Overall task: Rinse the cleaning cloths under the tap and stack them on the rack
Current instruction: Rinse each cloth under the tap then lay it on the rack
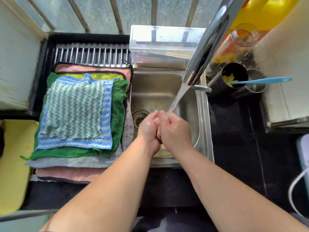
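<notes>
Both hands, left hand (pixel 148 127) and right hand (pixel 175 131), are pressed together, wet; whether anything sits between them I cannot tell; the rack (pixel 92 54) lies along the sink's (pixel 203 114) left edge, the cleaning cloths (pixel 73 111) stacked flat on it; my hands are over the sink, beside its drain (pixel 139 118), under the tap's (pixel 205 47) stream (pixel 177 96).
</notes>
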